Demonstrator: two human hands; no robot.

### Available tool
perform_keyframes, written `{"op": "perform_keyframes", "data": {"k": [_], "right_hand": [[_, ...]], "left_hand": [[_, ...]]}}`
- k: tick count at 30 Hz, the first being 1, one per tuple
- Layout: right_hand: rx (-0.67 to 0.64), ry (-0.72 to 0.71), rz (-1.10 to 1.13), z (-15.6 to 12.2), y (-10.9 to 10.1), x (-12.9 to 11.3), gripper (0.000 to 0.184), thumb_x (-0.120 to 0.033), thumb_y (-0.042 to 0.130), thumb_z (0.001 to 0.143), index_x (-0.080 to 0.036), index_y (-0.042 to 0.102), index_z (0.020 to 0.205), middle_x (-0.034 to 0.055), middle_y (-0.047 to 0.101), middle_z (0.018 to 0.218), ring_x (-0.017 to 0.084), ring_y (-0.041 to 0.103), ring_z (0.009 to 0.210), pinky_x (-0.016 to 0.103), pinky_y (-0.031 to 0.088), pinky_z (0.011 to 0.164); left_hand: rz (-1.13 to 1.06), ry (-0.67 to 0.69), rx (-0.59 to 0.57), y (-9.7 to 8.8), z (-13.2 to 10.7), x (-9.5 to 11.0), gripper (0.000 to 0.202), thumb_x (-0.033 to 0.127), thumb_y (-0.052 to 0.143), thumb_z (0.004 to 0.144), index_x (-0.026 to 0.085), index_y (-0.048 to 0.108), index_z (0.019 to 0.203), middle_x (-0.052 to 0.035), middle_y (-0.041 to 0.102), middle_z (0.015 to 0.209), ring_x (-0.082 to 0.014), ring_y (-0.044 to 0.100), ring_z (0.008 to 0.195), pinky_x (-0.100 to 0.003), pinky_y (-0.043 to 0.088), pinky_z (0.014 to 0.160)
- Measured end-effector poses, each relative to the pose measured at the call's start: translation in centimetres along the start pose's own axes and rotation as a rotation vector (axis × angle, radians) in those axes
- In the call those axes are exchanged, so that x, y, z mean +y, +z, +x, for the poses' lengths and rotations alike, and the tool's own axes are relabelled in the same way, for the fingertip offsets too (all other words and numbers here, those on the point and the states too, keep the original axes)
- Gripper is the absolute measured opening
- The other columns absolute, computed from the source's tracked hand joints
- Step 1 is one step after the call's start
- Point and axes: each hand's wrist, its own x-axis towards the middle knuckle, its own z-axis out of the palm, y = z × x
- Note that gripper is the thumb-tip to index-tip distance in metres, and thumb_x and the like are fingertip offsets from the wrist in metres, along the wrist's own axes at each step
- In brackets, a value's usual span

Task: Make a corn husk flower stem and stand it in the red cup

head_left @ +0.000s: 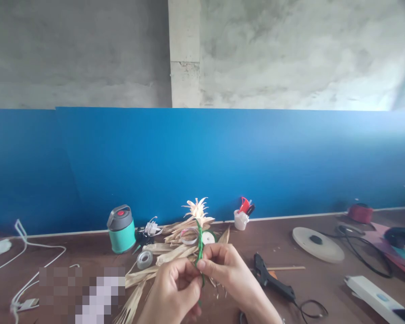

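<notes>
While a white cable [15, 307] snakes over the desk [270, 238] way left of the fingers [191, 294], a teal jar [122, 236] sits closer in, left and farther back. Next up is a tape roll [150, 259], then dry husks [170, 258] spread left of and behind the fingers. Left hand [172, 292] has its fingers pinched on the low part of a green stem [200, 245], flower [197, 209] poking up above them, pretty much upright. Right hand [227, 272] pinches the same stem just higher. Right of the fingers: cup [240, 220] farther back, black glue gun [273, 281] nearer, pale disc [330, 249] well off.
</notes>
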Motion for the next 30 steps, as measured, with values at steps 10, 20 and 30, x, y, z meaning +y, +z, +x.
{"op": "perform_keyframes", "data": {"k": [10,20,30], "right_hand": [[-0.082,0.016,-0.151,-0.6,-0.4,-0.6,0.047,-0.058,0.070,0.066,-0.016,0.052,0.057,-0.0046,0.039,0.053,0.009,0.030,0.052,0.024,0.019,0.048],[-0.243,0.052,0.356,-0.4,-0.2,-0.4,0.032,-0.044,0.076,0.068,-0.013,0.067,0.068,-0.0011,0.054,0.059,0.007,0.038,0.052,0.021,0.025,0.051],[-0.318,0.111,0.562,-0.2,0.1,0.4,0.023,-0.029,0.084,0.060,-0.013,0.068,0.063,0.0002,0.061,0.061,0.009,0.053,0.052,0.021,0.036,0.052]], "left_hand": [[-0.108,-0.049,-0.163,-1.1,-0.3,0.1,0.028,0.039,0.069,0.071,0.013,0.056,0.067,-0.0010,0.064,0.054,-0.0072,0.055,0.038,-0.015,0.038,0.037],[-0.341,-0.002,-0.179,-1.1,0.0,-0.3,0.040,0.048,0.076,0.064,0.014,0.055,0.061,0.0003,0.062,0.048,-0.0041,0.047,0.031,-0.012,0.032,0.031],[-0.345,-0.037,-0.270,-0.9,-0.3,0.4,0.038,0.046,0.077,0.066,0.016,0.054,0.064,0.0015,0.063,0.050,-0.0027,0.044,0.030,-0.013,0.028,0.030]]}}
